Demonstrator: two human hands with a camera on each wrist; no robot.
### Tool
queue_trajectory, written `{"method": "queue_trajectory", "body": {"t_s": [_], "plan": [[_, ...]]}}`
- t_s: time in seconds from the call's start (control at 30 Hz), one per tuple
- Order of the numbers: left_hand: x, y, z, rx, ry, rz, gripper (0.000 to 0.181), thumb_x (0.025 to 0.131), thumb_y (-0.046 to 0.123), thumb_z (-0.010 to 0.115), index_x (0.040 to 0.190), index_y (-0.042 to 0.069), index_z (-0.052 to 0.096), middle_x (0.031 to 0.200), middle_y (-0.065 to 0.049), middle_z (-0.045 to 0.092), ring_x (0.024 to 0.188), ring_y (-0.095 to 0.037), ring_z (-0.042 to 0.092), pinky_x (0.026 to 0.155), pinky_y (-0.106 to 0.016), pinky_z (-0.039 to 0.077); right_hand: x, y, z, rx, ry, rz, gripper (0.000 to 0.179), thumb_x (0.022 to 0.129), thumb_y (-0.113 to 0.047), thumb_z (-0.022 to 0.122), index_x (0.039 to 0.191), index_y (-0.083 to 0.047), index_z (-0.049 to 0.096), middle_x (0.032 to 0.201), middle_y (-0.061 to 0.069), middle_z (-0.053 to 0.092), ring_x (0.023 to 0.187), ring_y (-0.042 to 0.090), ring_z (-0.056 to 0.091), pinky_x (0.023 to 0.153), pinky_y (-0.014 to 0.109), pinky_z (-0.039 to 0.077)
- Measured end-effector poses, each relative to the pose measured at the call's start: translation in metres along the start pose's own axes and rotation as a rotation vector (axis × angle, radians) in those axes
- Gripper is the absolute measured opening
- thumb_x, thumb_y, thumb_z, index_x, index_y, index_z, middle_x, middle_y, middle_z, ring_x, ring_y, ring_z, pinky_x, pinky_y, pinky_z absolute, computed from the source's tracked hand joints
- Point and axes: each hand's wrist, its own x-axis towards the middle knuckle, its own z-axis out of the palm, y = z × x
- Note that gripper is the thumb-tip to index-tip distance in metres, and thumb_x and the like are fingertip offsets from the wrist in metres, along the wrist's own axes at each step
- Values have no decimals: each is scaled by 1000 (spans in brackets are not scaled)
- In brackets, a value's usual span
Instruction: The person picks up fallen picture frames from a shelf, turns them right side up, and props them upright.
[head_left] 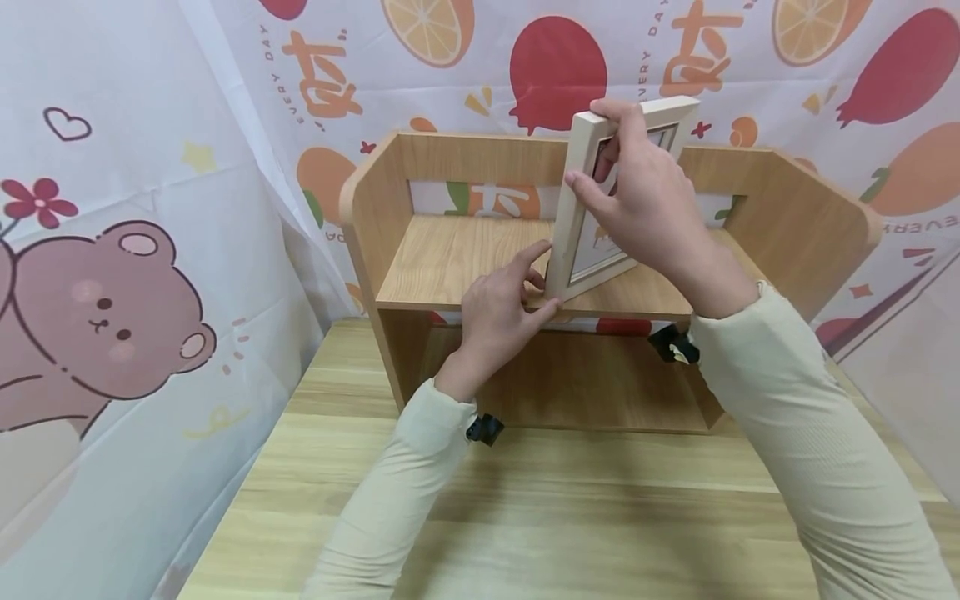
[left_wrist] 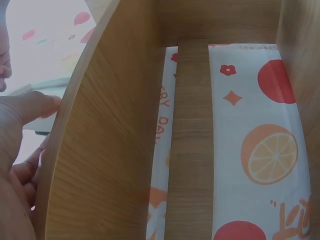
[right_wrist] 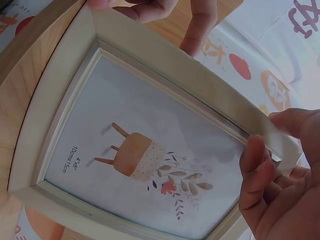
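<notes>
The right hand [head_left: 648, 187], thumb and fingers curled on a picture frame's [head_left: 588, 254] upper corner, holds it at the front edge of the shelf [head_left: 465, 258] below; the left hand [head_left: 495, 312] pinches its lower corner. Should either grip slacken, the angled frame could slip over.

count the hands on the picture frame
2. The right hand grips the picture frame near its upper corner; the left hand holds its lower corner, by the front edge of the upper shelf. No other hand shows.
</notes>
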Motion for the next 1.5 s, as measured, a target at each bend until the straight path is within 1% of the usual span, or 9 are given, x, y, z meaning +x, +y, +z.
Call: {"method": "queue_trajectory", "body": {"t_s": [0.1, 0.23, 0.43, 0.53, 0.67, 0.8, 0.93, 1.23, 1.5], "plan": [[0, 3, 5, 12, 35, 39, 63, 79, 27, 79, 132, 16, 49, 86, 2, 71, 62, -12, 61, 55, -30, 45, -1, 3, -2, -10, -13, -2, 59, 96, -26, 56, 145, -8, 27, 96, 11, 59, 66, 22, 47, 61, 31, 35], [0, 8, 10, 15, 65, 62, 63, 78, 26, 80, 132, 14, 49, 83, 1, 70, 60, -13, 59, 54, -31, 44, -3, 7, -5, -28, -12, 1, 60, 97, -26, 55, 146, -9, 27, 98, 11, 60, 65, 22, 48, 60, 30, 36], [0, 15, 16, 22, 89, 69, 61, 78, 24, 79, 130, 12, 50, 82, 0, 69, 62, -13, 61, 53, -30, 43, -5, 10, -5, -29, -19, 37, 60, 97, -28, 52, 148, -14, 24, 95, 10, 59, 70, 23, 52, 60, 32, 38], [0, 18, 18, 27, 108, 69, 60, 78, 21, 78, 129, 11, 50, 82, -1, 68, 66, -13, 64, 54, -30, 44, -5, 11, -2, -39, -19, 60, 64, 97, -35, 52, 148, -16, 20, 94, 12, 59, 74, 24, 54, 62, 34, 38], [0, 21, 21, 39, 131, 75, 59, 77, 20, 78, 129, 10, 51, 81, -1, 68, 67, -13, 64, 55, -31, 42, -4, 13, 2, -40, 2, 94, 70, 94, -45, 56, 147, -19, 18, 98, 14, 62, 81, 27, 60, 66, 38, 41], [-1, 23, 24, 50, 145, 83, 60, 77, 21, 79, 128, 10, 51, 80, 0, 67, 65, -12, 62, 54, -29, 39, -5, 15, 5, -27, 29, 110, 71, 93, -43, 58, 146, -20, 18, 104, 15, 64, 87, 29, 65, 71, 42, 46], [-2, 24, 27, 50, 154, 90, 59, 77, 23, 79, 128, 10, 52, 80, 1, 67, 64, -11, 61, 53, -28, 37, -6, 16, 6, -33, 58, 89, 68, 94, -38, 58, 146, -18, 20, 103, 16, 63, 83, 30, 64, 69, 40, 46], [2, 30, 29, 32, 163, 97, 61, 76, 25, 81, 127, 12, 51, 79, 2, 67, 61, -9, 59, 52, -27, 35, -8, 21, 2, -54, 87, 52, 63, 95, -36, 55, 146, -20, 21, 96, 15, 59, 70, 28, 52, 61, 34, 37], [2, 34, 34, 8, 168, 101, 60, 75, 23, 82, 125, 11, 51, 77, 1, 65, 60, -11, 56, 52, -27, 37, -10, 27, 1, -17, 89, 53, 63, 95, -35, 56, 148, -21, 23, 95, 14, 58, 70, 26, 54, 63, 31, 38]]}}
